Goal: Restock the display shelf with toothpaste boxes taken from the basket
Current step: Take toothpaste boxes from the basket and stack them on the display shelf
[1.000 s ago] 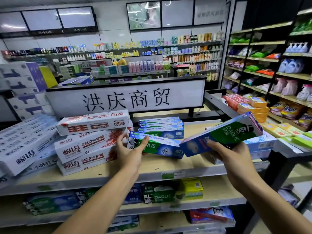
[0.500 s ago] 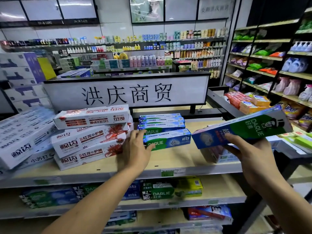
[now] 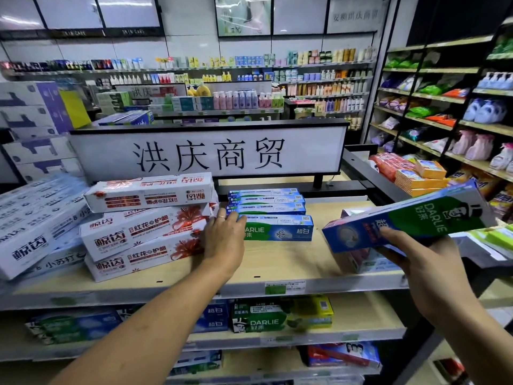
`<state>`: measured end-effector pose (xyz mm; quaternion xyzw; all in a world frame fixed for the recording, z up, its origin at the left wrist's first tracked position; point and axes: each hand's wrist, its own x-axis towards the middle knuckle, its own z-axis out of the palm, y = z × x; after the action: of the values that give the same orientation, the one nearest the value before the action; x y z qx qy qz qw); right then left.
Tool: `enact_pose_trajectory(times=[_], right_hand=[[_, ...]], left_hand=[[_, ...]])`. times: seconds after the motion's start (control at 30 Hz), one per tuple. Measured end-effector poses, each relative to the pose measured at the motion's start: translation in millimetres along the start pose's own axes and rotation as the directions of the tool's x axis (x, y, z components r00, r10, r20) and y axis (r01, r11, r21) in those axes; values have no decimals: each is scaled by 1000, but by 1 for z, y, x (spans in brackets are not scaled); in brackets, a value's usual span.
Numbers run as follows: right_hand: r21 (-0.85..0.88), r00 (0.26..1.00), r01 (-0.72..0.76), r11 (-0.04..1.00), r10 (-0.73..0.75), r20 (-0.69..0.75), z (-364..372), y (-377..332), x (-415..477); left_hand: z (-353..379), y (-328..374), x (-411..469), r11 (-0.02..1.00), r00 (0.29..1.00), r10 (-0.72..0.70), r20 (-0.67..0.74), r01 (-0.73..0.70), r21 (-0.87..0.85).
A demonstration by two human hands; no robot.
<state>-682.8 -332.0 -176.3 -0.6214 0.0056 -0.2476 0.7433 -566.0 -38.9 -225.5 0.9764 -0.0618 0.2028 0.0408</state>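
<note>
We are holding a green-and-blue Darlie toothpaste box (image 3: 410,220) in the air over the right end of the top shelf (image 3: 280,262). Our right hand (image 3: 424,262) is gripping it from below with the thumb curled onto its front face, and the box is tilting up to the right. Our left hand (image 3: 224,240) is lying with its fingers straight against the left end of the front Darlie box (image 3: 280,230), which is sitting flat on the shelf just ahead of a group of like boxes (image 3: 266,201). Just beside that hand, red-and-white boxes (image 3: 147,218) are sitting stacked three high. Bare board is showing between the front box and a small carton (image 3: 366,262) lying beneath the held box, and along the shelf's front edge above the price tag (image 3: 286,287).
</note>
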Motion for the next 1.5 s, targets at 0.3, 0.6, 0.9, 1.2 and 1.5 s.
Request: enact_pose_trajectory(times=[0.3, 0.6, 0.9, 1.2, 1.5], right_hand=[[169, 997, 40, 985, -27, -76, -16, -18, 57], [13, 928, 174, 985, -159, -337, -45, 25, 30], [-321, 869, 144, 936, -275, -412, -46, 33, 14], [-368, 881, -34, 929, -147, -451, -25, 67, 3], [-371, 909, 128, 920, -258, -327, -32, 51, -24]], left_hand=[[0, 5, 5, 998, 999, -25, 32, 27, -60], [-2, 6, 4, 997, 999, -8, 32, 11, -71], [-2, 7, 1, 998, 1000, -11, 4, 12, -66], [-2, 9, 0, 998, 1000, -17, 20, 18, -55], [1, 8, -4, 999, 1000, -14, 20, 15, -49]])
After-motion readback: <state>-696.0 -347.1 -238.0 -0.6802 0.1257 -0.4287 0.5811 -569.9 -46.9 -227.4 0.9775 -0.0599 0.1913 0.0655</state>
